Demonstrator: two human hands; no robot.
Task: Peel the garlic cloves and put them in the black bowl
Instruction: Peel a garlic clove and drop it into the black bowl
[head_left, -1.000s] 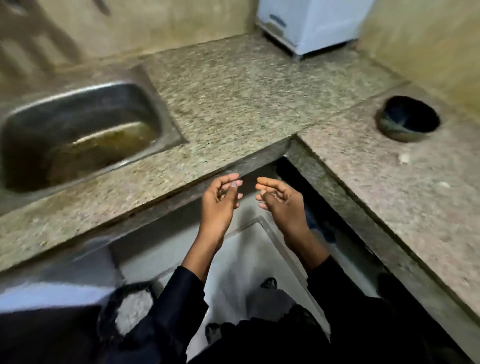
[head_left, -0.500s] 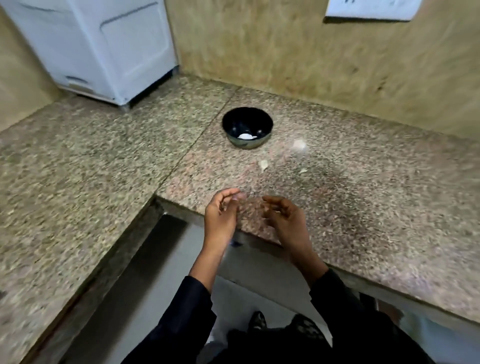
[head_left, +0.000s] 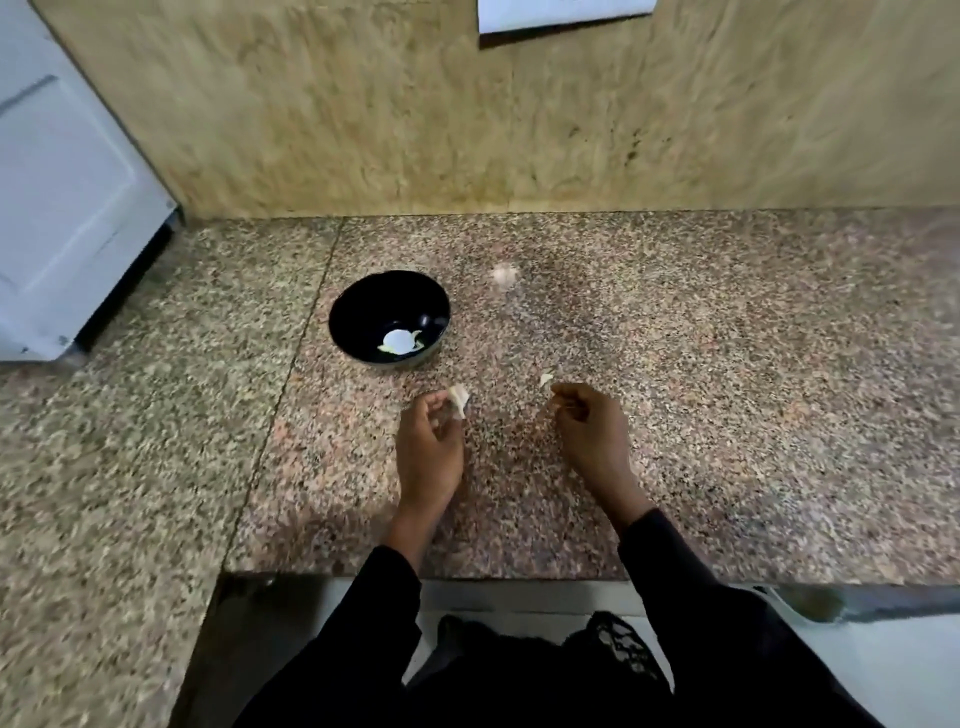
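The black bowl (head_left: 363, 296) stands on the granite counter and holds one white peeled garlic clove (head_left: 399, 341). My left hand (head_left: 428, 452) is in front of the bowl, its thumb and forefinger curled round an unpeeled garlic clove (head_left: 459, 400) at the counter surface. My right hand (head_left: 592, 431) hovers to the right with its fingers curled. Its fingertips are beside a small pale scrap of garlic skin (head_left: 545, 379), and I see nothing held in it. Another pale garlic clove (head_left: 504, 274), blurred, lies farther back to the right of the bowl.
A white appliance (head_left: 62, 208) stands at the back left corner. A beige wall (head_left: 519, 130) runs behind the counter (head_left: 727, 389), with a white plate on it at the top. The counter turns an L to my left, and its front edge is near my sleeves.
My view swung from the sink side to the counter with the bowl. Both hands moved forward over the counter and apart. My left hand reached the clove in front of the bowl.
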